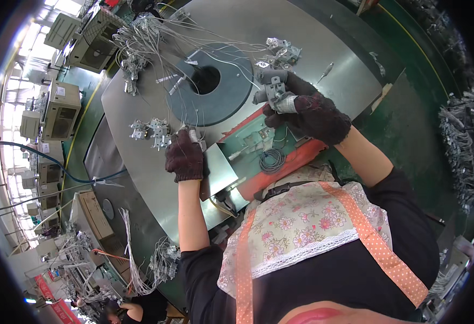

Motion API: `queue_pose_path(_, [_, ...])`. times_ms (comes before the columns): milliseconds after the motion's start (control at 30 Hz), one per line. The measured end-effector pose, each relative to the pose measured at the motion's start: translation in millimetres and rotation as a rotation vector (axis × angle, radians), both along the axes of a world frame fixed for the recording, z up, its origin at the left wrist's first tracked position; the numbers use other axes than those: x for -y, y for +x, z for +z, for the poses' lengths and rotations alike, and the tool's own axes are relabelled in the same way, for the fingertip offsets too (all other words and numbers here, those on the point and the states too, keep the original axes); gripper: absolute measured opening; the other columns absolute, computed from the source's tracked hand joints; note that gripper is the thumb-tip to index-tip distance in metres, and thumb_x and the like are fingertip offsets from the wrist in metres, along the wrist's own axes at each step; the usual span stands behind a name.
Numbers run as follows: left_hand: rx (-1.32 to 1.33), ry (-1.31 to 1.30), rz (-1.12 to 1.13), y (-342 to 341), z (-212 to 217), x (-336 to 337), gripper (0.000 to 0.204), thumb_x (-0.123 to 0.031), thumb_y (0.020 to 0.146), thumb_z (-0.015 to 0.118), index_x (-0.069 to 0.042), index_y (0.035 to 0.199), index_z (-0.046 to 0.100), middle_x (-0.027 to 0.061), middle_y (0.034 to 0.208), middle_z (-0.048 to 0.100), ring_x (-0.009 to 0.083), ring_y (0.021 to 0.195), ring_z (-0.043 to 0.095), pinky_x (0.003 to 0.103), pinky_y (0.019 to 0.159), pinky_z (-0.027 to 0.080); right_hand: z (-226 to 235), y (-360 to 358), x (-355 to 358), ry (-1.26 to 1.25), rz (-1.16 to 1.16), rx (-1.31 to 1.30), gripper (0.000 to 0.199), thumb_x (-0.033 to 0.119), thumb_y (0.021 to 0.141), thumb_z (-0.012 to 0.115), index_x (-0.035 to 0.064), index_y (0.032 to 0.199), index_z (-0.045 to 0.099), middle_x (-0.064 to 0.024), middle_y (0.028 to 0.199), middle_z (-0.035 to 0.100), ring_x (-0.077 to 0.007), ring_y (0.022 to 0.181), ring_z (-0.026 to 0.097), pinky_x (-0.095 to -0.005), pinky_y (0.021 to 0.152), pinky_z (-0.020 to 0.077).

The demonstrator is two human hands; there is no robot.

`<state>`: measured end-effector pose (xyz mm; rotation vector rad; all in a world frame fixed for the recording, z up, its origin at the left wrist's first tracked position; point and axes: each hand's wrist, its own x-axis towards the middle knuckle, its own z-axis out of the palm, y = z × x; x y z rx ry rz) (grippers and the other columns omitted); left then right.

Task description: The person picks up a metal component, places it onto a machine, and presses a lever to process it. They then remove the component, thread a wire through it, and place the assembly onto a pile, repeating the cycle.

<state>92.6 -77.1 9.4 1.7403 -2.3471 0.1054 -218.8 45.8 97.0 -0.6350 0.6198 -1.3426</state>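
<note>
The maroon-gloved right hand (321,116) pinches a silvery metal bracket (274,89), apparently to steady it; whether the maroon-gloved left hand (184,156) grips anything is unclear.

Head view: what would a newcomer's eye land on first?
The grey disc with a dark hole, on the metal tabletop, stands out first. At its upper left spreads a tangle of pale wires. To its right, the dark-gloved right hand holds a metal fitting.
</note>
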Motion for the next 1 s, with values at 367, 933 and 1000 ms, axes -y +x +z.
queue_pose_path(367, [-0.179,-0.259,-0.144,4,0,-17,0.026,-0.029,0.093,0.067,-0.007,0.107,0.071,0.0169,0.094,0.07,0.0379,0.088,0.068,0.049,0.081,0.053,-19,10,1,-0.084,-0.037,-0.065,0.068,0.02,0.09,0.069,0.0089,0.151,0.043,-0.0088,0.119,0.062,-0.0171,0.1,0.064,-0.0341,0.091,0.0576])
queue_pose_path(933, [-0.238,-0.142,-0.195,6,0,-14,0.019,-0.026,0.094,0.067,-0.008,0.101,0.07,0.0149,0.088,0.069,0.037,0.084,0.066,0.05,0.077,0.051,-8,10,-12,0.051,-0.151,-0.34,0.037,0.003,0.092,0.067,-0.0007,0.128,0.057,-0.0153,0.117,0.065,-0.0234,0.108,0.067,-0.0346,0.091,0.0584])
queue_pose_path(1000, [-0.235,-0.113,-0.189,7,0,-14,0.021,-0.025,0.094,0.066,-0.008,0.105,0.07,0.0132,0.09,0.069,0.0354,0.088,0.066,0.049,0.082,0.051,-12,16,-6,-0.02,-0.13,-0.421,0.035,0.005,0.093,0.068,0.0001,0.126,0.057,-0.0134,0.115,0.065,-0.0215,0.107,0.067,-0.0335,0.089,0.058])
